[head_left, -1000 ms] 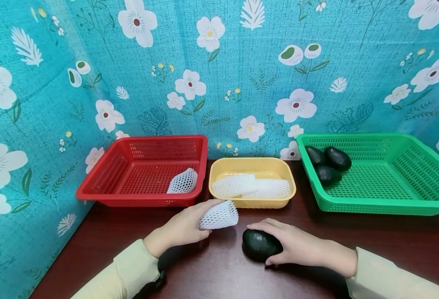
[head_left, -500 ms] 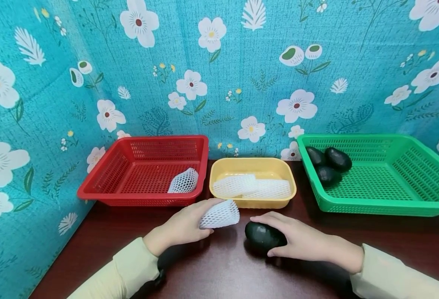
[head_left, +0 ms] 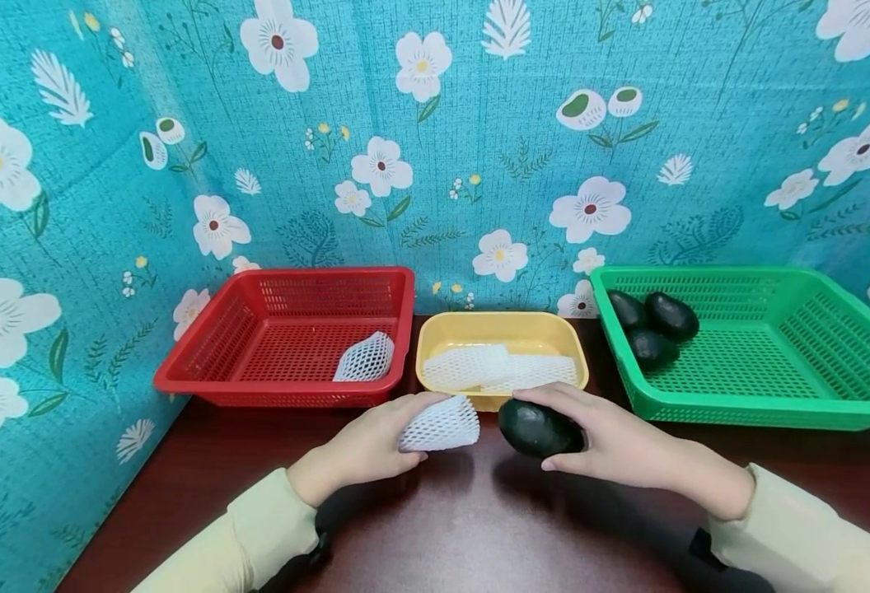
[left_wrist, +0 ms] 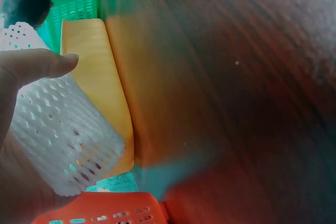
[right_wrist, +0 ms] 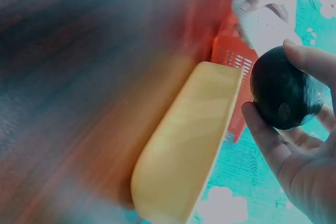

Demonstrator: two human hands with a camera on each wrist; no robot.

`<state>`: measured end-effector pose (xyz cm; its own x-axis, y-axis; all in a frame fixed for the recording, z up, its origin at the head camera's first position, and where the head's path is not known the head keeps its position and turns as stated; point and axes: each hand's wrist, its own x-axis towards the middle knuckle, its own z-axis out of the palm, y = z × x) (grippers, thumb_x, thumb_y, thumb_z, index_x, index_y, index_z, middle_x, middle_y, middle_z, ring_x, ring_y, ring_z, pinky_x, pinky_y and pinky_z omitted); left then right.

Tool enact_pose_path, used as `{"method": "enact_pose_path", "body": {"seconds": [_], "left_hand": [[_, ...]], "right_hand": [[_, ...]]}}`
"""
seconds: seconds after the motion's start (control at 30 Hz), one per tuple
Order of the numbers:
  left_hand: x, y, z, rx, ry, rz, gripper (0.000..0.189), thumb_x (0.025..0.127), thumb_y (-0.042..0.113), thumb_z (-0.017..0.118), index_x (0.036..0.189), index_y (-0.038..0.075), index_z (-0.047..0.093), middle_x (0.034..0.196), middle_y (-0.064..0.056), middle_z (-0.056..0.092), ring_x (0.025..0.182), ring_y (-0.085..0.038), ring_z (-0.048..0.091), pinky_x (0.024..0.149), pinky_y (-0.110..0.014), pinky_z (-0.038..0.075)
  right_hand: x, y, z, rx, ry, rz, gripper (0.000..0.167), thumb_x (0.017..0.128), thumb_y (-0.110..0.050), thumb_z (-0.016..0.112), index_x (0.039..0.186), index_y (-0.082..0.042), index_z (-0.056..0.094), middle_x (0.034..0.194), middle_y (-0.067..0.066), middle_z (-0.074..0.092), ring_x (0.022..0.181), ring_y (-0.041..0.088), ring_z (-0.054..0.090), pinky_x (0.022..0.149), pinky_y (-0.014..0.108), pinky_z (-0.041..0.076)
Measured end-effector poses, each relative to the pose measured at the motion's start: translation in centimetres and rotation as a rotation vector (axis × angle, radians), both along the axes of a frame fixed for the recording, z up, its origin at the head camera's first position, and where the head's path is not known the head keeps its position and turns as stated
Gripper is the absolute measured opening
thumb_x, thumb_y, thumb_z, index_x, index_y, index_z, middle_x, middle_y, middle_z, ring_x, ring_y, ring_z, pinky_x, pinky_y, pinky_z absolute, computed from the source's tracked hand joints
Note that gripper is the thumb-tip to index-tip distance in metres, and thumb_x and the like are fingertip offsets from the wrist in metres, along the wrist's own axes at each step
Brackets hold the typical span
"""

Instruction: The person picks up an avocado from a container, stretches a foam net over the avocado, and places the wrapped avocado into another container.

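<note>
Above dark table (head_left: 442, 527), right hand (head_left: 620, 449) grips avocado (head_left: 539, 429), lifted.

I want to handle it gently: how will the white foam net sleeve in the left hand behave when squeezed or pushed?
The foam net sleeve is open mesh, so it probably squashes easily and feels very light. The left hand holds it with a loose grip, thumb on top, and it keeps its tube shape, so it seems springy rather than floppy. Being rounded, it may roll if pushed.
</note>
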<state>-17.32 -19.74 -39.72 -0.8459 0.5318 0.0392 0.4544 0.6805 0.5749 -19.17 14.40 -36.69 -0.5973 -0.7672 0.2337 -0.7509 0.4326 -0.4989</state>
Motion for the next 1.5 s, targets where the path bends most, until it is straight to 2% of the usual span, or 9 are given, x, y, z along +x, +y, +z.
{"method": "enact_pose_path", "body": {"seconds": [0.23, 0.47, 0.73, 1.0, 1.2, 1.43, 1.5], "left_hand": [[-0.3, 0.7, 0.4, -0.037, 0.028, -0.025, 0.085, 0.082, 0.011, 0.086, 0.154, 0.026, 0.042, 0.142, -0.002, 0.056, 0.119, -0.017, 0.054, 0.098, -0.041, 0.053], [-0.5, 1.7, 0.5, -0.052, 0.09, -0.048, 0.085, 0.081, 0.014, 0.087, 0.153, 0.026, 0.044, 0.14, -0.001, 0.057, 0.118, -0.017, 0.056, 0.096, -0.039, 0.053], [-0.6, 2.5, 0.6, -0.075, 0.173, -0.056, 0.084, 0.082, 0.02, 0.088, 0.153, 0.026, 0.044, 0.142, 0.0, 0.058, 0.122, -0.017, 0.056, 0.098, -0.047, 0.048], [-0.6, 2.9, 0.6, -0.052, 0.252, -0.064, 0.078, 0.084, 0.028, 0.086, 0.151, 0.023, 0.047, 0.136, -0.001, 0.062, 0.118, -0.018, 0.057, 0.094, -0.047, 0.048], [-0.5, 3.4, 0.8, 0.029, 0.279, -0.074, 0.073, 0.084, 0.031, 0.087, 0.147, 0.022, 0.052, 0.137, 0.0, 0.061, 0.119, -0.016, 0.057, 0.095, -0.047, 0.048], [-0.4, 4.0, 0.6, 0.109, 0.373, -0.1, 0.067, 0.082, 0.031, 0.089, 0.14, 0.02, 0.057, 0.122, 0.0, 0.064, 0.104, -0.013, 0.061, 0.085, -0.036, 0.051], [-0.4, 4.2, 0.5, 0.127, 0.381, -0.105, 0.065, 0.082, 0.03, 0.089, 0.138, 0.02, 0.058, 0.12, 0.001, 0.064, 0.102, -0.013, 0.061, 0.084, -0.035, 0.051]], "right_hand": [[-0.2, -0.2, 0.8, -0.056, -0.006, 0.014, 0.083, 0.081, -0.013, 0.089, 0.152, -0.023, 0.047, 0.139, -0.005, 0.056, 0.117, 0.013, 0.054, 0.089, 0.031, 0.056], [-0.3, -0.6, 1.0, -0.069, -0.012, 0.024, 0.081, 0.082, -0.012, 0.088, 0.152, -0.019, 0.047, 0.141, -0.004, 0.055, 0.119, 0.013, 0.054, 0.091, 0.031, 0.055], [-0.4, -0.7, 0.8, -0.058, -0.011, 0.012, 0.083, 0.082, -0.014, 0.088, 0.153, -0.022, 0.046, 0.141, -0.004, 0.055, 0.121, 0.014, 0.053, 0.093, 0.034, 0.054], [-0.3, -0.7, 0.6, -0.027, -0.005, 0.0, 0.081, 0.081, -0.014, 0.088, 0.151, -0.017, 0.048, 0.141, -0.003, 0.056, 0.122, 0.015, 0.055, 0.096, 0.039, 0.053], [-0.2, -0.8, 0.4, -0.025, -0.027, 0.011, 0.081, 0.082, -0.015, 0.087, 0.152, -0.018, 0.046, 0.141, 0.001, 0.056, 0.122, 0.018, 0.055, 0.096, 0.039, 0.053], [0.1, -1.0, -0.5, -0.145, -0.213, 0.019, 0.083, 0.083, -0.009, 0.086, 0.152, -0.016, 0.041, 0.14, 0.01, 0.055, 0.11, 0.023, 0.056, 0.066, 0.029, 0.06], [0.1, -1.1, -0.8, -0.177, -0.229, 0.021, 0.083, 0.082, -0.007, 0.086, 0.151, -0.015, 0.041, 0.138, 0.011, 0.057, 0.109, 0.023, 0.059, 0.063, 0.03, 0.06]]}}
